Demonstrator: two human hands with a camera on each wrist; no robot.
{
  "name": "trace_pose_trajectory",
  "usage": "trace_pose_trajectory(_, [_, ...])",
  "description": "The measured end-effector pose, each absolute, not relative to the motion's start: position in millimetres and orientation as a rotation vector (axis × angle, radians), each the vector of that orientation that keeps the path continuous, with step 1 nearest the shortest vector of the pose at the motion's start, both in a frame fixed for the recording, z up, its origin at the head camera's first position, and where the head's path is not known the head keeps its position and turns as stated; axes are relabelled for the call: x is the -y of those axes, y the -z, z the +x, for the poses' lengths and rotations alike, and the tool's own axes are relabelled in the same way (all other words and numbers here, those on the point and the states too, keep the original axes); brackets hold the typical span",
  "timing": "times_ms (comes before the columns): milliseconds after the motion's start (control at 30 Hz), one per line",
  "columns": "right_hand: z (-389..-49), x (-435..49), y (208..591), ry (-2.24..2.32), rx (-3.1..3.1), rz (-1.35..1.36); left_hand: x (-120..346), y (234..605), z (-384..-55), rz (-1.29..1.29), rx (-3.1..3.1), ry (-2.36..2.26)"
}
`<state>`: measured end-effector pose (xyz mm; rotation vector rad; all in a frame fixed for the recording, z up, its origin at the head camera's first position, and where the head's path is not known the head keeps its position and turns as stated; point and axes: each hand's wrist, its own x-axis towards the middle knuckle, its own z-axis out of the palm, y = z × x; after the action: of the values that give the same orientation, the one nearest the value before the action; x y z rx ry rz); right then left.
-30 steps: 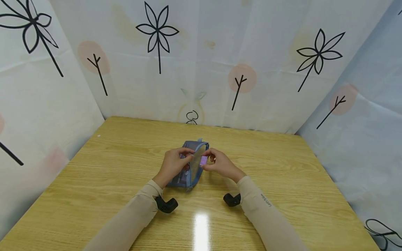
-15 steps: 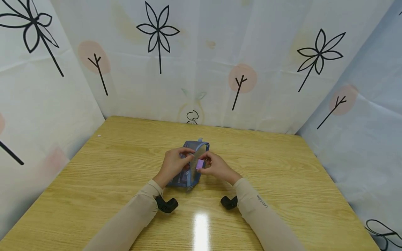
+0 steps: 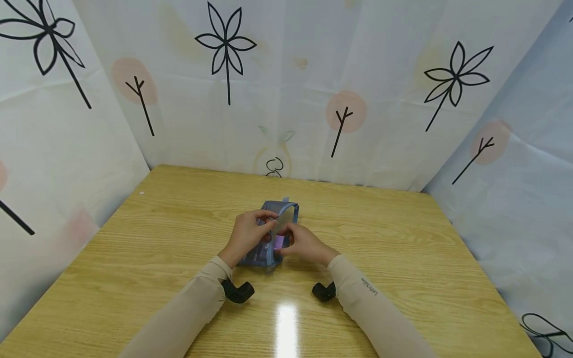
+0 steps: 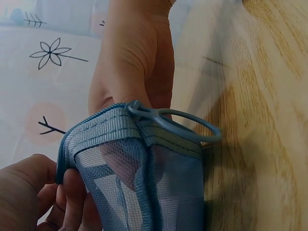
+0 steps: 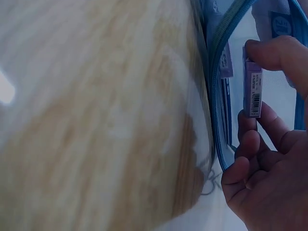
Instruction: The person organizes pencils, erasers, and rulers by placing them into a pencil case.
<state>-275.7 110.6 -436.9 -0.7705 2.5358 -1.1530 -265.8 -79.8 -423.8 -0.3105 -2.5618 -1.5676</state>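
A blue mesh zip pouch [image 3: 257,257] rests on the table, its zipped mouth open and facing right. My left hand [image 3: 246,229] pinches the rim of the mouth between thumb and fingers, which the left wrist view shows at the pouch's edge [image 4: 62,159]. My right hand [image 3: 306,243] holds a small purple block with a barcode label [image 5: 253,91], thumb at one end and fingertips at the other. The block is at the pouch mouth, framed by the zip edge in the right wrist view. Another purple item [image 5: 224,62] shows behind the zip edge there.
A ring-shaped zipper pull [image 4: 192,126] hangs at the pouch's near end. The wooden table [image 3: 156,238] reaches back to a patterned cloth wall [image 3: 286,64]. A small white scrap [image 3: 142,193] lies at the far left.
My right hand has moved left and slightly nearer to me, carrying the purple block from beside the pouch to its mouth. The left hand and pouch stay almost still.
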Motion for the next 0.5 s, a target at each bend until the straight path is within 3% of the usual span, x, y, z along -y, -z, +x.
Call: trace_pose_trajectory(500, [-274.6, -103.5, 440.3, 1.001, -2.549, -0.826, 80.9, 422.7, -265.1, -0.326, 2.54, 1.583])
